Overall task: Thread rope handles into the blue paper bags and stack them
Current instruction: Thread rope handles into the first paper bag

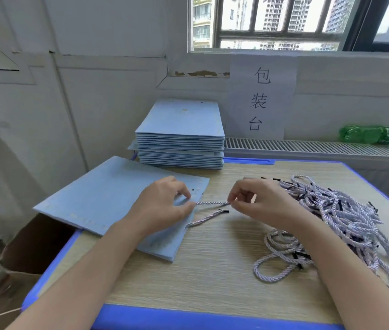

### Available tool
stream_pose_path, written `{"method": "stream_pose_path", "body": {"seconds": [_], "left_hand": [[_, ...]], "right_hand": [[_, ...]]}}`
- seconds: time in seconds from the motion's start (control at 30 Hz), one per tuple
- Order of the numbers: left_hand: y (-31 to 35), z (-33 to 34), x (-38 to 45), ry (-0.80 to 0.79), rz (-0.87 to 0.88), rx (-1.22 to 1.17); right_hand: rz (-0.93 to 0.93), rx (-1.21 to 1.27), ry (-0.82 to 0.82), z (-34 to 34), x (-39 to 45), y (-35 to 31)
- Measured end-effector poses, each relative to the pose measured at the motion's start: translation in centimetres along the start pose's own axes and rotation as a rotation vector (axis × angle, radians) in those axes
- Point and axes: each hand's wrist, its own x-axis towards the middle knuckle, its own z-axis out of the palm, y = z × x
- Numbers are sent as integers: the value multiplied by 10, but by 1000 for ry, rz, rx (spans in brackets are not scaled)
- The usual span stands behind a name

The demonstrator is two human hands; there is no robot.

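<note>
A flat blue paper bag (pixel 107 198) lies on the table's left side, its punched top edge pointing right. My left hand (pixel 164 206) rests on that edge and pinches the paper near the holes. A pale twisted rope handle (pixel 210 203) runs from the bag edge to my right hand (pixel 255 201), which pinches its end between thumb and finger. The rope's other black-tipped end (pixel 224 211) lies loose on the table just below. A tall stack of flat blue bags (pixel 181 136) stands at the back.
A big heap of loose rope handles (pixel 336 220) covers the table's right side. The wooden table has a blue rim (pixel 188 317). A cardboard box (pixel 33 246) sits low at the left. A green bottle (pixel 372 134) lies on the radiator ledge by the wall.
</note>
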Motion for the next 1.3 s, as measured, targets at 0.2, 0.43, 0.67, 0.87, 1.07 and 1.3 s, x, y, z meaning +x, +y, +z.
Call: {"method": "stream_pose_path", "body": {"seconds": [0.2,0.43,0.67,0.87,1.07,1.3], "left_hand": [[0,3,0,-52,-15,30],[1,3,-1,-47,26,94],[16,8,-7,-49,119,79],[20,10,-9,-37,147,74],[20,9,-9,-45,170,67],[20,8,-7,-56,140,81]], "right_hand": [[-24,-164,-164,12,4,-6],[148,-167,-132,-12,-2,6],[66,-201,-39,0,0,5],[41,-266,-92,7,4,5],[60,-119,8,1,4,5],[57,-45,105,1,6,7]]}}
